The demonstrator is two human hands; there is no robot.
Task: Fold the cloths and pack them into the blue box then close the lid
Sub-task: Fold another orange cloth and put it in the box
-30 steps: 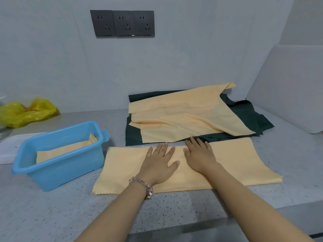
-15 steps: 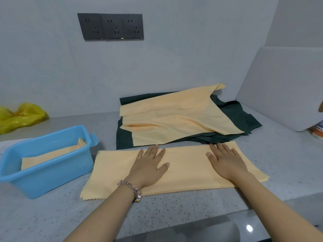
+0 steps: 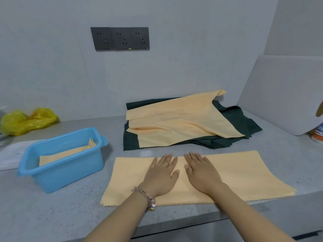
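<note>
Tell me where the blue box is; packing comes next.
Head view: the blue box sits left on the counter, beside the orange cloth under both hands.

Grey speckled countertop (image 3: 52,215), running to a front edge. Pale wall behind, bearing a dark triple socket panel (image 3: 120,38). Crumpled yellow plastic bag (image 3: 26,120) lay at far left against the wall. White sheet (image 3: 10,154) lay flat at the left edge. Grey board (image 3: 283,91) leaned at right; beside its lower corner stood a partly hidden orange-and-white container (image 3: 318,135).
</note>
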